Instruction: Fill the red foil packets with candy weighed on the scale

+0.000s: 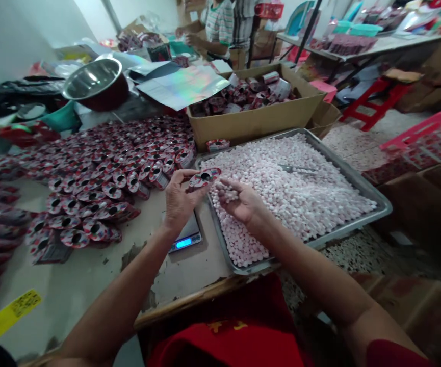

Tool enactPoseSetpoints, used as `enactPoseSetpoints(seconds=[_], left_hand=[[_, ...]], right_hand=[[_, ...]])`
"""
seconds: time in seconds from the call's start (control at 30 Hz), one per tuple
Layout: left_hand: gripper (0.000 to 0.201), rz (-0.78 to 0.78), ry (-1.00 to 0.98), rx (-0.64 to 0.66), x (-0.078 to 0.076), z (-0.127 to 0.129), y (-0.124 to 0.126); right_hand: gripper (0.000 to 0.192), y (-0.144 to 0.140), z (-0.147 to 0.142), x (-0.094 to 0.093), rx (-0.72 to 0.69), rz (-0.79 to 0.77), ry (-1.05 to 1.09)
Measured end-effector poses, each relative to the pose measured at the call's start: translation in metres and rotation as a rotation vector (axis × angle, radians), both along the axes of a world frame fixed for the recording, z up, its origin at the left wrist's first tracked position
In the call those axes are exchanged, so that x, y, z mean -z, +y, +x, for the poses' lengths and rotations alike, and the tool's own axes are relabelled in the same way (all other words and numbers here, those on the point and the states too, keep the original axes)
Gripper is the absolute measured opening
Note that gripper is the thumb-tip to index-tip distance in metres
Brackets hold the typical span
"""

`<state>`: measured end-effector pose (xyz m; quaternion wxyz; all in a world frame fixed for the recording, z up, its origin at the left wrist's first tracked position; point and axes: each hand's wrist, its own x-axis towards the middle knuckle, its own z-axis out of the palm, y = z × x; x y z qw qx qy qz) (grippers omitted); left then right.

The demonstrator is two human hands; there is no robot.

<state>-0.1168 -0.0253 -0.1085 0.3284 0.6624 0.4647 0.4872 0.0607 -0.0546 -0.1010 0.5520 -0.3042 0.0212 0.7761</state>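
Head view. Left hand pinches a small round red-and-white printed container by its rim, held over the gap between table and tray, above a small digital scale with a lit blue display. Right hand is cupped palm-up, fingers loosely curled around a few pale pink-white candy pieces, just above the near-left part of a large rectangular metal tray heaped with the same pieces. Left of the tray: dense spread of matching red containers on the table. Behind the tray: open cardboard box; a steel bowl farther back.
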Motion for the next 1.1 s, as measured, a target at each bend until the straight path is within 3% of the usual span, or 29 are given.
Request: enactPoseSetpoints(seconds=[0.1,0.23,0.33,0.43,0.53,0.7,0.83,1.1], left_hand=[[0.053,-0.205,-0.165,-0.032,0.013,-0.038,-0.016],[0.060,-0.381,-0.221,-0.070,0.028,-0.087,-0.044],[0.055,-0.416,-0.197,-0.064,0.040,-0.101,-0.059],[0.057,-0.324,-0.161,-0.068,0.046,-0.104,-0.066],[0.067,-0.203,-0.086,-0.144,0.038,-0.116,-0.074],[0.038,-0.153,-0.020,-0.298,0.016,-0.157,-0.095],[0.032,-0.182,-0.036,-0.417,0.011,-0.180,-0.105],[0.041,-0.069,-0.001,-0.380,0.011,-0.193,-0.100]], right_hand=[[0.014,-0.007,0.010,-0.003,-0.040,-0.042,-0.067],[0.009,-0.004,0.024,-0.012,-0.238,0.086,-0.254],[0.004,0.001,0.018,-0.017,-0.316,0.138,-0.369],[0.006,0.002,-0.002,-0.022,-0.422,0.136,-0.432],[0.006,0.003,-0.025,-0.029,-0.525,0.156,-0.467],[0.013,0.008,-0.049,-0.036,-0.605,0.225,-0.581],[0.012,0.011,-0.059,-0.033,-0.678,0.316,-0.699],[0.015,0.012,-0.073,-0.039,-0.692,0.374,-0.776]])
